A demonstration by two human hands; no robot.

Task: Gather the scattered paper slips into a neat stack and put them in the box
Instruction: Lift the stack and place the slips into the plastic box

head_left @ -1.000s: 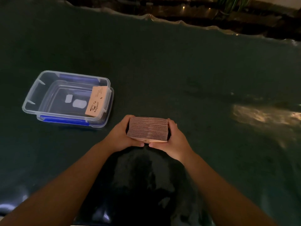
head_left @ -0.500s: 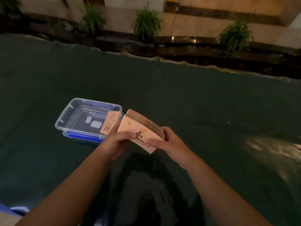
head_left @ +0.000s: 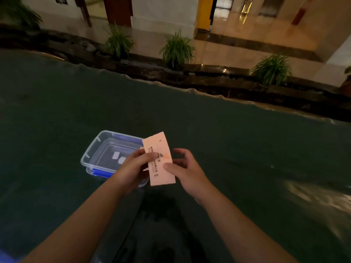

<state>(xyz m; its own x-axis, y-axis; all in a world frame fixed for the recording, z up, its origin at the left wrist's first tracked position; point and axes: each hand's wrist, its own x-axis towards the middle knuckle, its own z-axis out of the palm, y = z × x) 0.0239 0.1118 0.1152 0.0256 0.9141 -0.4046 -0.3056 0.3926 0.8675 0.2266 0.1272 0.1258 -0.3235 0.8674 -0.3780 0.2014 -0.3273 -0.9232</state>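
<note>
Both hands hold a stack of pink printed paper slips (head_left: 159,160) upright above the dark green table, its printed face toward me. My left hand (head_left: 134,168) grips the stack's left edge with the thumb on the front. My right hand (head_left: 185,170) grips its right edge, thumb pressed on the face and fingers spread behind. A clear plastic box (head_left: 98,149) with blue clips sits on the table just left of and behind the stack; the stack and my left hand hide its right end.
The dark green table cover (head_left: 228,149) stretches all round, with its wavy far edge (head_left: 190,90) ahead. Beyond it are a dark stone ledge and several potted plants (head_left: 177,49). A bright reflection (head_left: 313,194) lies on the table at right.
The stack has been lifted off the table and turned from lying edge-up to standing face toward me, shifting left toward the box. The view has tilted upward, showing the plants and floor beyond.
</note>
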